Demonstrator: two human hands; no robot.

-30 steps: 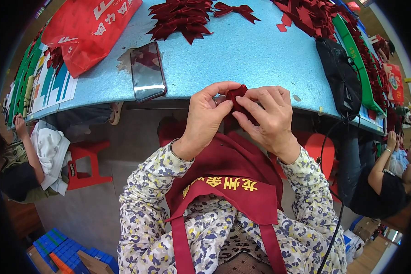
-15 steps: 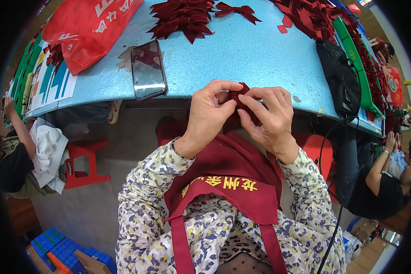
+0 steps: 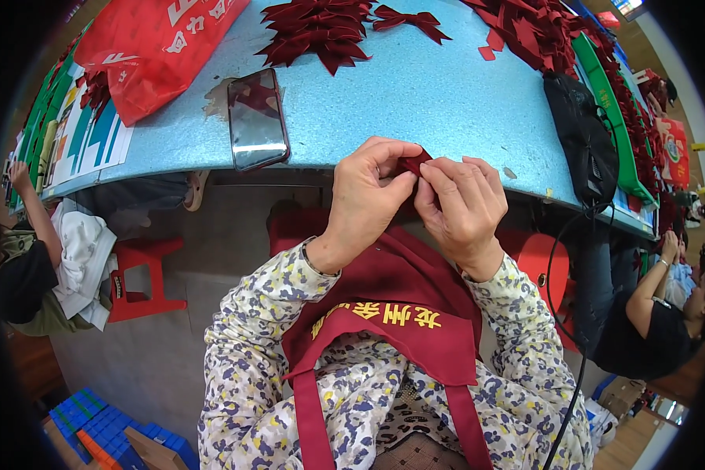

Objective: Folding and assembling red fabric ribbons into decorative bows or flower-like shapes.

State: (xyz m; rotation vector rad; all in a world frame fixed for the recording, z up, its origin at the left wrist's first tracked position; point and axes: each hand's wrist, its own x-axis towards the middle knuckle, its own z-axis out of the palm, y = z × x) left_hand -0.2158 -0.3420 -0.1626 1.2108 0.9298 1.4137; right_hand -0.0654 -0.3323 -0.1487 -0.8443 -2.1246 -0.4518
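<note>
A piece of dark red ribbon point(image 3: 415, 162) is pinched between my two hands, just off the near edge of the table. My left hand point(image 3: 366, 192) is closed, thumb and forefinger gripping the ribbon's left part. Against its right part press the bent fingers of my right hand point(image 3: 466, 205). Much of the ribbon is hidden by my fingers, so its exact shape cannot be made out. On the table beyond lie a stack of dark red bows point(image 3: 319, 31) and a single bow point(image 3: 410, 23).
A phone point(image 3: 257, 121) lies near the blue table's point(image 3: 352, 102) front edge, left of my hands. Further left is a red plastic bag point(image 3: 145, 66). To the right are a ribbon heap point(image 3: 525, 39), a black pouch point(image 3: 578, 133) with a cable and a green tray point(image 3: 615, 117). People sit at both sides.
Both hands have shifted slightly right. My right fingers have drawn closer together on the ribbon, and less of it shows between the hands.
</note>
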